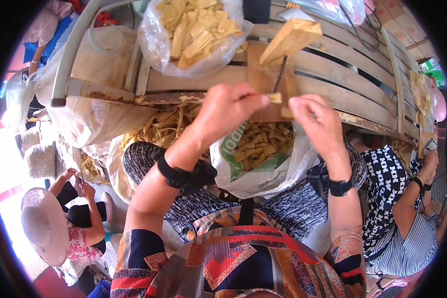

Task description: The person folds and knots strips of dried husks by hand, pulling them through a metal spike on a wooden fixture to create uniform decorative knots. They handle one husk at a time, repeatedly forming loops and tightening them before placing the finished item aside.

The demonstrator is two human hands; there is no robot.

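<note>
Pinching a short yellow piece, the fingers of the left hand are clamped on it near the lower end of the dark metal bar. The fingers of the right hand curl just to the right of it; whether they grip anything, I cannot tell. If the bar has a sharp edge, which cannot be made out, a left finger straying against it could be nicked. So little of the piece shows past the fingers that a slack pinch could drop it into the white bag below. The wooden block leaning beyond the fingers might shift if knocked.

Counted: one pinched piece, one bar, one leaning block, one board on the table, one clear bag beyond the left fingers, one white bag, and one heap of long strips left of that bag. The yellow chunks and cut pieces overlap too much to count.
</note>
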